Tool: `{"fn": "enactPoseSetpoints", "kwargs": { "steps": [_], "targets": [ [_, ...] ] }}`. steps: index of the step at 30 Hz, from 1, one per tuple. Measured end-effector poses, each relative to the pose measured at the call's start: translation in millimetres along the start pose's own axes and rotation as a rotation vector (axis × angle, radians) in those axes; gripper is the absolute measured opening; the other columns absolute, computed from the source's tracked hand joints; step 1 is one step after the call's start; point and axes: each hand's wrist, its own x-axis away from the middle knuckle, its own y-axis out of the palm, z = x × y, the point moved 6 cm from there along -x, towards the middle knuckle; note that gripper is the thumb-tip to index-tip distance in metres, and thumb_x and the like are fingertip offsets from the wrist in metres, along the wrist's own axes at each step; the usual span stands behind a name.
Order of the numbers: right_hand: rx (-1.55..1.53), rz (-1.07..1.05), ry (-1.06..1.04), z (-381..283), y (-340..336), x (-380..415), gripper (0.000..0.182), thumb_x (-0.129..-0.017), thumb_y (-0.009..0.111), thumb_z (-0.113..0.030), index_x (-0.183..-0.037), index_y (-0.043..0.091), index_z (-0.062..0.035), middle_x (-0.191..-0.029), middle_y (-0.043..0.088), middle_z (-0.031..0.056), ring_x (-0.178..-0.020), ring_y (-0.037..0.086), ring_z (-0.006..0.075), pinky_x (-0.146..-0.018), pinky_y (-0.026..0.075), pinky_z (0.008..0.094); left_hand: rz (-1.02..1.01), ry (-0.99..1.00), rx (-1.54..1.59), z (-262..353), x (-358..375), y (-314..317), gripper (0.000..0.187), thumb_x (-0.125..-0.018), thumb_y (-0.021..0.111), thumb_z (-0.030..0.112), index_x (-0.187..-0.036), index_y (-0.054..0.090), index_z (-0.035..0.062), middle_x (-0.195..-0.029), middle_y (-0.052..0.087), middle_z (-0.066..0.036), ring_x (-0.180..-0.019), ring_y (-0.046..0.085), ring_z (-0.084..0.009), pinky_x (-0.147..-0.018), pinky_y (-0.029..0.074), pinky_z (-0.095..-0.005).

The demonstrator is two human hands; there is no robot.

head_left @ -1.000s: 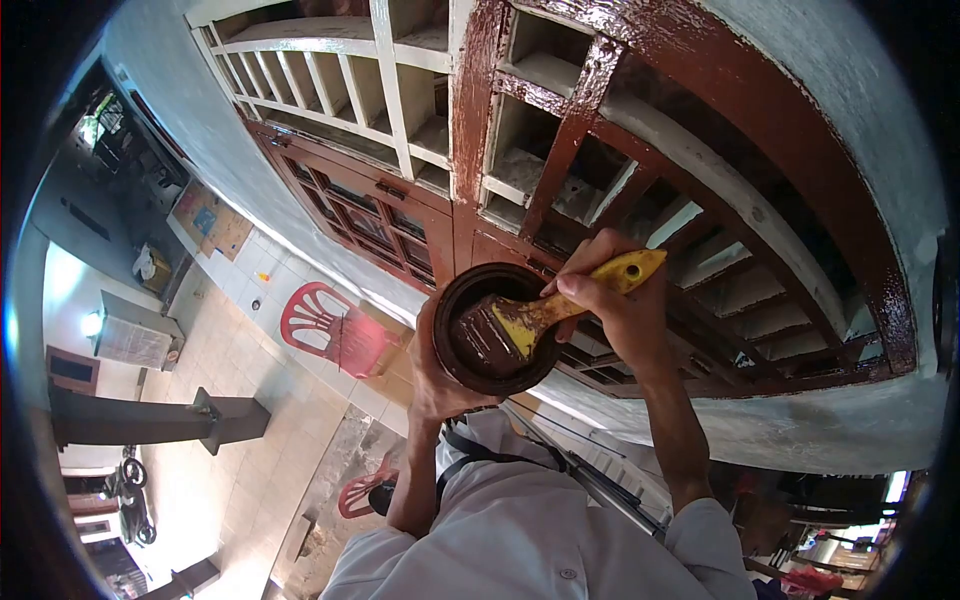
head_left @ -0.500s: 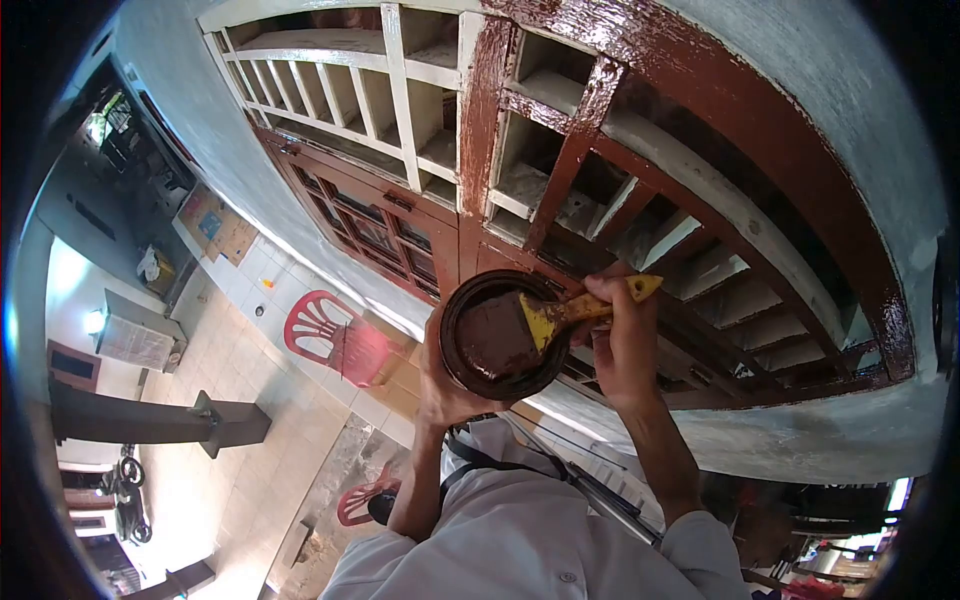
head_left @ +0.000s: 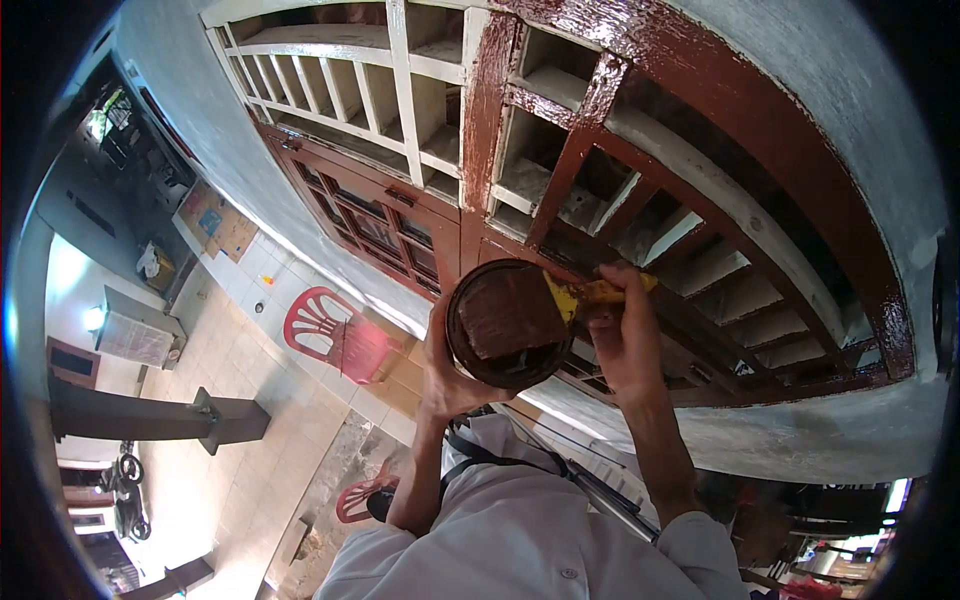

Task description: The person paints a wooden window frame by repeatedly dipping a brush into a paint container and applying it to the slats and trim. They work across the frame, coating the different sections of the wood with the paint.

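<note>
My left hand (head_left: 447, 370) is wrapped round a round paint can (head_left: 527, 378) with dark brown paint inside. In my right hand (head_left: 628, 335) is a paintbrush (head_left: 592, 292) with a yellow handle, gripped between thumb and fingers. Its wide bristles (head_left: 512, 312), coated in brown paint, lie over the can's opening and hide most of the paint. Just beyond my hands rises a wooden window grille (head_left: 560, 195), with brown paint on its right part and cream-white bars on its left part.
A grey wall (head_left: 860, 90) surrounds the grille. Below stand a red plastic chair (head_left: 360, 350) and, farther down, another red chair (head_left: 360, 500). Cardboard (head_left: 402, 385) lies by the wall. A dark post (head_left: 150, 415) crosses the left, over the tiled floor (head_left: 270, 430).
The brush has turned so that its bristles show broad and flat over the can, its handle tipping slightly. The can has shifted a little to the right and up.
</note>
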Motion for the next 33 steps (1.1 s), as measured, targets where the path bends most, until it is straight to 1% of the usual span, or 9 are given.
{"fn": "enactPoseSetpoints", "kwargs": {
  "steps": [3, 6, 12, 15, 21, 27, 30, 31, 33],
  "targets": [
    [-0.044, -0.056, -0.039, -2, -11, -6, 0.013, -0.089, 0.058, -0.020, -0.095, 0.056, -0.0078, -0.083, 0.064, 0.0057, -0.064, 0.064, 0.0118, -0.053, 0.052, 0.0260, 0.020, 0.014, -0.069, 4, 0, 2, 0.116, -0.045, 0.091, 0.013, -0.140, 0.026, -0.0030, -0.131, 0.049, -0.021, -0.121, 0.052, -0.0292, -0.102, 0.043, -0.0400],
    [0.078, 0.093, -0.164, -22, -1, 15, 0.008, -0.085, 0.062, -0.016, -0.085, 0.056, -0.0099, -0.080, 0.059, 0.0000, -0.059, 0.056, 0.0079, -0.046, 0.043, 0.0184, 0.033, 0.060, -0.105, 9, -1, 2, 0.117, -0.044, 0.092, 0.015, -0.140, 0.027, -0.0029, -0.131, 0.049, -0.021, -0.121, 0.052, -0.0293, -0.103, 0.042, -0.0401],
    [0.598, -0.137, -0.635, -73, 25, 42, 0.009, -0.084, 0.062, -0.006, -0.079, 0.053, -0.0056, -0.067, 0.057, 0.0027, -0.055, 0.060, 0.0113, -0.039, 0.043, 0.0190, 0.089, -0.012, -0.190, 14, -1, -4, 0.118, -0.039, 0.092, 0.016, -0.139, 0.033, -0.0016, -0.134, 0.049, -0.019, -0.121, 0.052, -0.0314, -0.103, 0.042, -0.0421],
    [0.774, -0.192, -0.602, -83, 46, 48, 0.013, -0.083, 0.062, -0.003, -0.075, 0.052, -0.0042, -0.060, 0.054, 0.0014, -0.053, 0.058, 0.0083, -0.043, 0.042, 0.0202, 0.106, -0.035, -0.264, 20, -1, -1, 0.117, -0.038, 0.091, 0.016, -0.139, 0.035, -0.0011, -0.134, 0.048, -0.019, -0.121, 0.052, -0.0324, -0.103, 0.042, -0.0426],
    [1.012, -0.282, -0.842, -98, 73, 63, 0.016, -0.082, 0.064, -0.002, -0.072, 0.052, -0.0028, -0.057, 0.053, 0.0013, -0.051, 0.054, 0.0059, -0.046, 0.040, 0.0249, 0.063, 0.049, -0.198, 9, -1, 1, 0.115, -0.039, 0.090, 0.016, -0.139, 0.034, -0.0013, -0.135, 0.047, -0.019, -0.122, 0.052, -0.0320, -0.103, 0.042, -0.0426],
    [0.750, -0.178, -0.905, -105, 70, 67, 0.012, -0.082, 0.064, -0.004, -0.076, 0.053, -0.0026, -0.065, 0.056, 0.0037, -0.055, 0.060, 0.0113, -0.045, 0.046, 0.0221, 0.110, 0.038, -0.116, 5, 1, -7, 0.116, -0.041, 0.090, 0.015, -0.140, 0.031, -0.0023, -0.132, 0.049, -0.019, -0.120, 0.053, -0.0297, -0.103, 0.042, -0.0418],
    [0.402, 0.022, -0.896, -107, 72, 61, 0.008, -0.084, 0.060, -0.009, -0.082, 0.054, -0.0034, -0.069, 0.056, 0.0046, -0.058, 0.061, 0.0125, -0.038, 0.043, 0.0226, 0.121, 0.044, -0.085, 7, -1, -11, 0.116, -0.043, 0.091, 0.016, -0.140, 0.030, -0.0023, -0.130, 0.051, -0.019, -0.119, 0.053, -0.0287, -0.102, 0.043, -0.0417],
    [0.370, 0.002, -0.860, -108, 72, 56, 0.010, -0.085, 0.059, -0.014, -0.085, 0.055, -0.0043, -0.072, 0.059, 0.0054, -0.066, 0.064, 0.0141, -0.041, 0.047, 0.0237, 0.136, 0.035, -0.060, 9, -1, -9, 0.115, -0.044, 0.091, 0.016, -0.140, 0.030, -0.0023, -0.130, 0.051, -0.018, -0.119, 0.053, -0.0284, -0.102, 0.043, -0.0417],
    [0.240, 0.016, -0.892, -110, 75, 52, 0.010, -0.085, 0.059, -0.014, -0.086, 0.055, -0.0042, -0.075, 0.060, 0.0065, -0.065, 0.065, 0.0143, -0.045, 0.049, 0.0238, 0.157, 0.015, -0.029, 12, -1, -9, 0.114, -0.045, 0.092, 0.017, -0.140, 0.031, -0.0022, -0.129, 0.052, -0.018, -0.118, 0.054, -0.0278, -0.101, 0.043, -0.0418]
  ]
}}
